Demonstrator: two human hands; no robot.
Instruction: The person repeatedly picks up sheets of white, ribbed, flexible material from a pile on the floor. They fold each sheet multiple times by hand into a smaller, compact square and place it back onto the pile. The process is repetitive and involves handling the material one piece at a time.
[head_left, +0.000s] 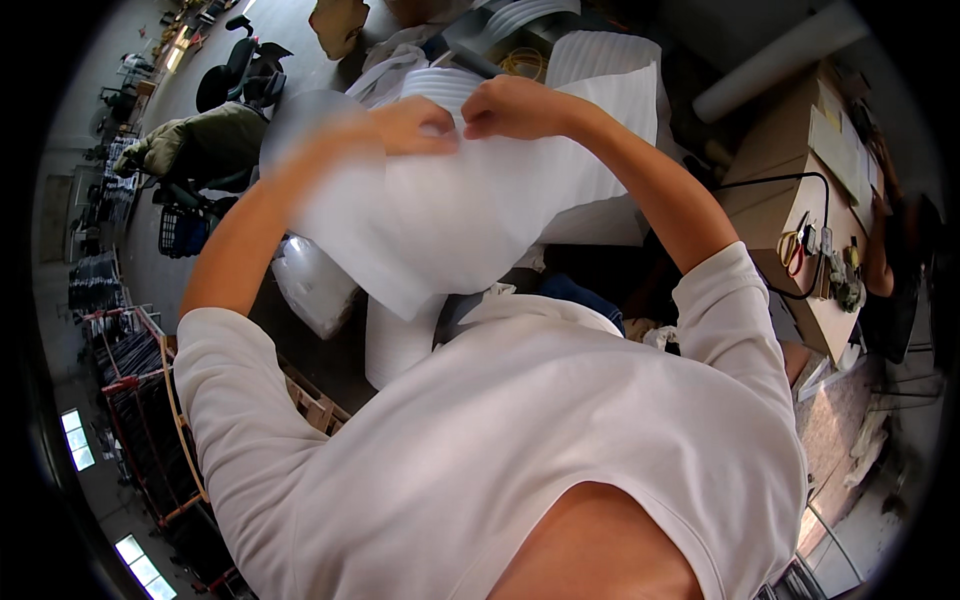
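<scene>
1. Fingers-wise: looks pinched tight, with left hand (418, 126) and right hand (512, 107) just beside each other at the far edge of the white sheet (430, 215).
2. Lifted and spread already, hanging nearside, left of the ribbed foam (605, 55).
3. Not set down yet; probably partway, can't tell about remaining steps.

From where I stand in the room, I cannot read any word, number or sign. On the brown box (768, 185) at the right side, any marks are too small and dim for making out, and the white sheet (430, 215) and the white shirt (600, 420) show to me only plain surface.
</scene>
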